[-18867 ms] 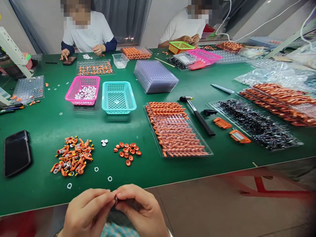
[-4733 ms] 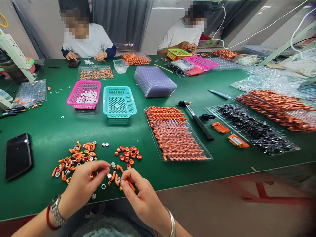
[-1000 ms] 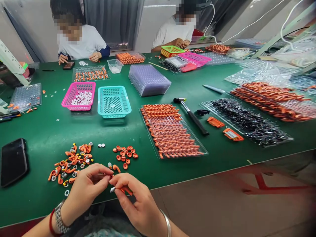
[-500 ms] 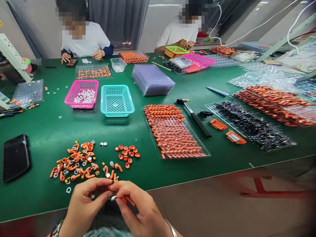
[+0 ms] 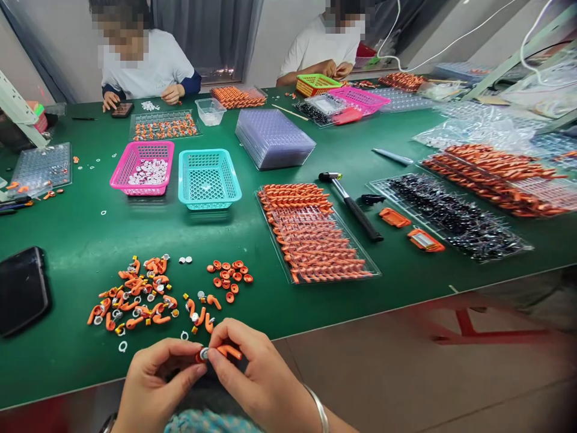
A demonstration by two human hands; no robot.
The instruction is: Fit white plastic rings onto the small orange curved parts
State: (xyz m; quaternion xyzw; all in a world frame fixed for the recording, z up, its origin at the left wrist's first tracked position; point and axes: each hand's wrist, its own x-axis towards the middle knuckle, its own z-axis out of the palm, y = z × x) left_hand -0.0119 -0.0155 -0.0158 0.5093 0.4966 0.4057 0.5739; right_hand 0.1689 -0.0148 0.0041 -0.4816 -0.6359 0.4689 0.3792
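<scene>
At the table's near edge, my left hand (image 5: 155, 376) pinches a small orange earbud cap (image 5: 198, 357), mostly covered by the fingers. My right hand (image 5: 259, 370) is closed on an orange earbud shell (image 5: 231, 351), its stem pointing right. A silver-white round part (image 5: 204, 353) shows between the two pieces; whether they touch is hard to tell. Beyond my hands lie a heap of orange earbud shells (image 5: 135, 294) with silver and yellow parts, and a group of loose orange caps (image 5: 231, 277). A white ring (image 5: 184, 335) rests just past my left fingers.
A phone (image 5: 22, 291) lies at left. Pink (image 5: 117, 174) and turquoise (image 5: 184, 192) baskets stand ahead. Rightward are a tray of orange shells (image 5: 315, 240), a hammer (image 5: 356, 210) and a tray of black parts (image 5: 455, 216). Two people (image 5: 144, 66) sit across the green table (image 5: 171, 234).
My hands have turned slightly, so the silver-white part and the shell's stem now show more clearly between my fingers. A white ring near my left fingers has come into view. The camera view has shifted slightly.
</scene>
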